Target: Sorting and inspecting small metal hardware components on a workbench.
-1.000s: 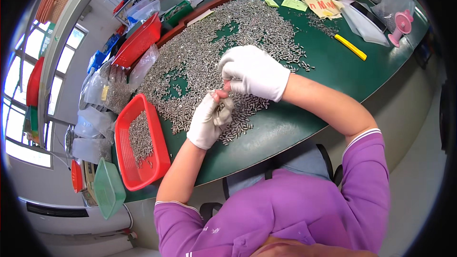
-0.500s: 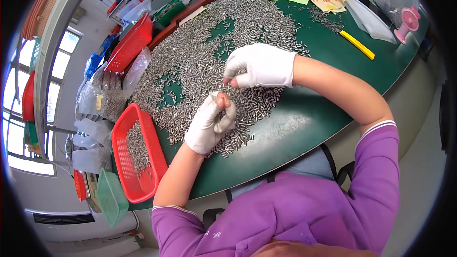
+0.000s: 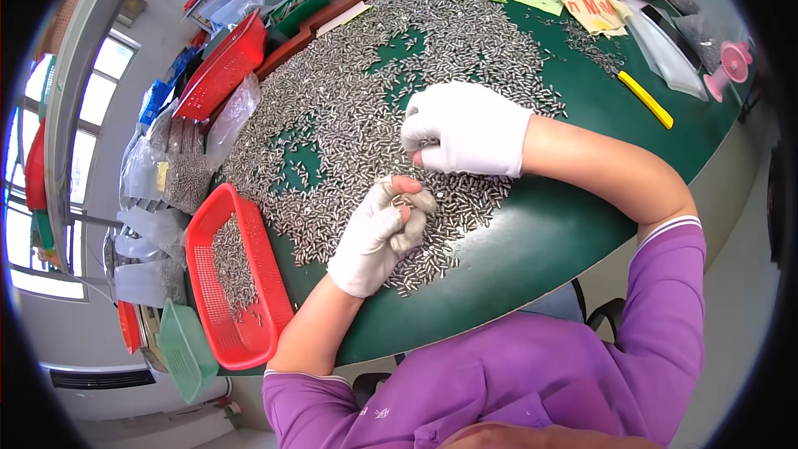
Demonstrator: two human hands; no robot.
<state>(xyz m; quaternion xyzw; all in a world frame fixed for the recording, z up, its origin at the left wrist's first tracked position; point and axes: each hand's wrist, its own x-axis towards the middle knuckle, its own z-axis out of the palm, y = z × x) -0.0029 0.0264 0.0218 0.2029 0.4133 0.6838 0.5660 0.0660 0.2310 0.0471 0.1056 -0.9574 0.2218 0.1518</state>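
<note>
White fabric gloves cover both hands (image 3: 378,237), forearms bare, above purple short sleeves trimmed with white-striped cuffs.

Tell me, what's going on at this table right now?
A person in white gloves is working through a big spread of small silver metal pieces on a green table. The left hand is curled around a small clutch of pieces, while the right hand rests on the pile, fingers bent down into it. A red basket at the left edge holds some pieces already.
</note>
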